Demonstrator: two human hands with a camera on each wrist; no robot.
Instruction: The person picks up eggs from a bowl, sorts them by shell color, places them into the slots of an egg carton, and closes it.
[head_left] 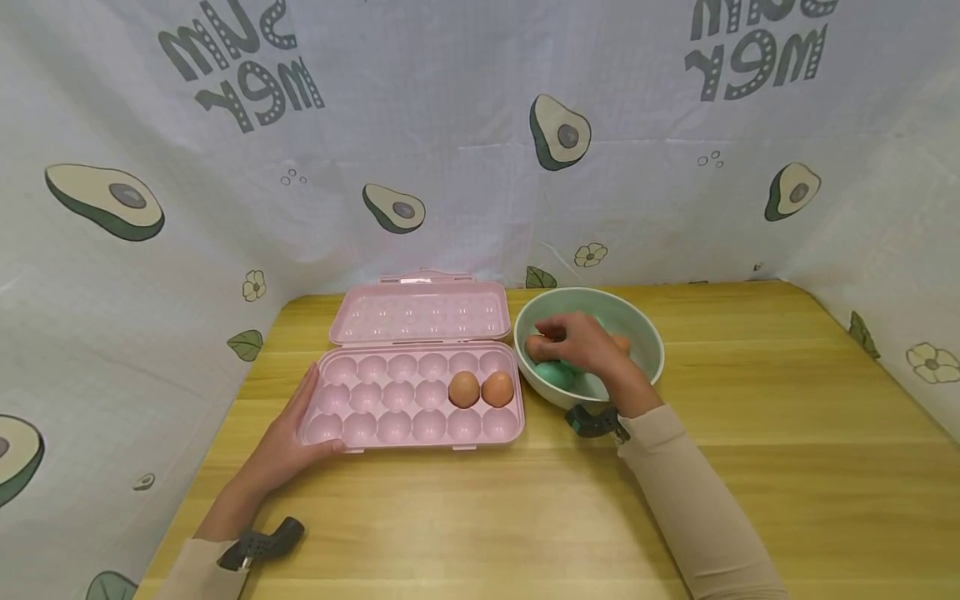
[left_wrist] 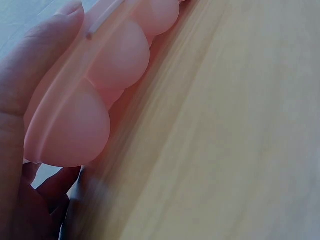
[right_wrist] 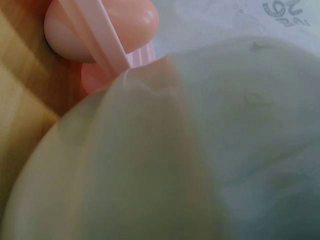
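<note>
A pink plastic egg box (head_left: 412,446) lies with its lid (head_left: 420,317) folded back. Two brown eggs, one (head_left: 464,390) beside the other (head_left: 498,388), sit in the middle row at the right end. My left hand (head_left: 281,450) holds the box's left front corner, thumb along the front rim (left_wrist: 55,35) and fingers along the left side. Inside a pale green bowl (head_left: 652,358), my right hand (head_left: 588,342) has its fingertips on a brown egg (head_left: 537,348). A green rounded thing (head_left: 555,374) and another brown egg (head_left: 622,343) lie in there too. The right wrist view shows mostly the bowl's outer wall (right_wrist: 140,165).
The bowl stands against the egg box's right side on a wooden table (head_left: 480,517). Behind and at both sides hangs a white cloth (head_left: 465,108) printed with avocados. Each wrist wears a dark strap, such as the left strap (head_left: 262,543).
</note>
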